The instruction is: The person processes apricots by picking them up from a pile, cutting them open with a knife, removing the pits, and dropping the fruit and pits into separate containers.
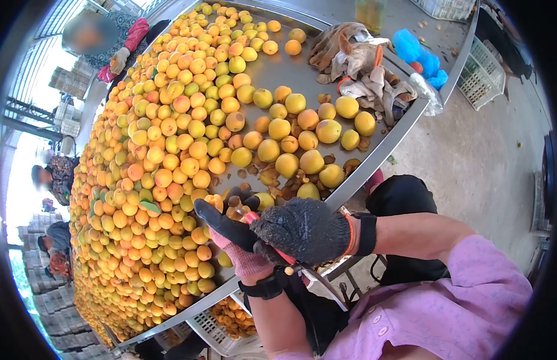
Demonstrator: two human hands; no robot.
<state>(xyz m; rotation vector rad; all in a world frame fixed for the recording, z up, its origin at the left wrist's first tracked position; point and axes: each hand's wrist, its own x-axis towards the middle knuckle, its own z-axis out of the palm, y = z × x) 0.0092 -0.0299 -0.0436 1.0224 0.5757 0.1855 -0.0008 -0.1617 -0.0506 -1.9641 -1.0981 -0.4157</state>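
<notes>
My left hand [235, 233], in a pink glove with a black coated palm, is curled around an opened apricot [214, 201] at the near edge of the fruit pile. A brown piece, like a stone, shows between its fingers. My right hand [305, 231], in a dark grey knit glove, grips a red-handled tool [252, 217] right beside the left fingers. The tool's working tip points into the left hand, and much of its handle is hidden by my right glove. Loose whole apricots [287, 165] and brown scraps lie just beyond both hands.
A big heap of apricots [164, 150] covers the metal table [272, 72]. Used gloves [365, 66] and a blue plastic bag [419, 57] lie at its corner. Below the edge stands a white crate [215, 336] holding apricot pieces. Other people [59, 174] are along the far side.
</notes>
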